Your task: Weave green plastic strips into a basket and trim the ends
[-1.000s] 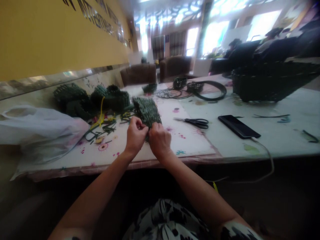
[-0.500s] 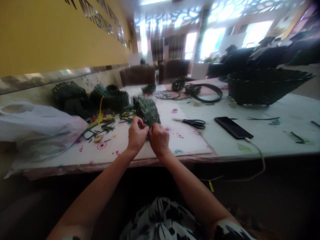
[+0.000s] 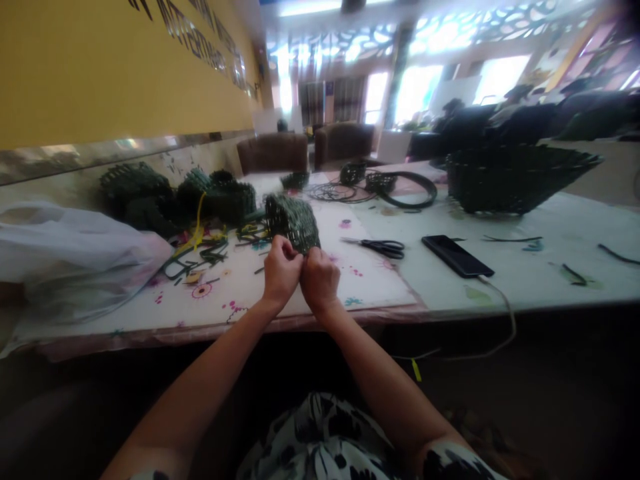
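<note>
Dark green woven strip basket [image 3: 293, 223], lower edge pinched by left hand [image 3: 282, 275], right hand [image 3: 320, 281]

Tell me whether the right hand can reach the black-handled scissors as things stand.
Probably yes. Only the printed mat lies between the right hand and the scissors, though it would first have to release the green woven piece it is gripping.

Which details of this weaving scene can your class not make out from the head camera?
Head view:
Whatever the left hand and right hand pinch on the green woven piece: hidden by their fingers.
The lettering on the yellow wall: blurred, and cut off by the top edge.
The phone screen: dark, nothing readable.
Inside the large dark woven basket: hidden by its wall.
</note>
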Demonstrator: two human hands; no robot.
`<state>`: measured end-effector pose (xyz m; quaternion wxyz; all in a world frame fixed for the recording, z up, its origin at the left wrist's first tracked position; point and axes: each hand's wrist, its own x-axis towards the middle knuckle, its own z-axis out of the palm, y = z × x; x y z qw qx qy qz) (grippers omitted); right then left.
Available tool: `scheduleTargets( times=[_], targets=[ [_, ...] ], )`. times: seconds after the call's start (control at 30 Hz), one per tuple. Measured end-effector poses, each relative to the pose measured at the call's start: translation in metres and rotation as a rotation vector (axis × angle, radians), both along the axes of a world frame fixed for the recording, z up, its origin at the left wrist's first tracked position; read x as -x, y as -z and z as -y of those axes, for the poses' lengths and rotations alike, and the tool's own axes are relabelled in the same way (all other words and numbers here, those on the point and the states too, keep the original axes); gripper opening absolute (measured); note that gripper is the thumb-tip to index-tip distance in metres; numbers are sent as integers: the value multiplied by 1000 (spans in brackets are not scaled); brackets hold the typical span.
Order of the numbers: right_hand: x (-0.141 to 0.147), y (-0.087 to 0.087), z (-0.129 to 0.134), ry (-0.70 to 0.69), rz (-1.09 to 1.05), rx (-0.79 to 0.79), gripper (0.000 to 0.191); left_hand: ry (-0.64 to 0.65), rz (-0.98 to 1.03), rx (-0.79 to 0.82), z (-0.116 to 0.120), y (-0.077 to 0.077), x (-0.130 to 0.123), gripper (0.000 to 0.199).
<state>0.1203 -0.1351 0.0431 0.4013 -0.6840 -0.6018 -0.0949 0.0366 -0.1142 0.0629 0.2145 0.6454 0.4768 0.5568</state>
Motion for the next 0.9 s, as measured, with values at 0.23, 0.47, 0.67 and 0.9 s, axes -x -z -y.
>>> scheduleTargets(
  times=[0.23, 0.47, 0.67, 0.9],
  targets=[
    [-2, 16, -12, 6, -17, -141, 16, -27, -119, -3, 3, -8, 1, 25],
    [-1, 26, -17, -64, -61, -299, 21, -54, -235, -18, 9, -13, 0, 25],
    [-14, 21, -15, -328, -175, -371, 18, -40, -137, -2, 2, -9, 11, 27],
    [-8, 15, -15, -480, -366, -315, 5, 9, -8, 58, -4, -10, 46, 44]
  ],
)
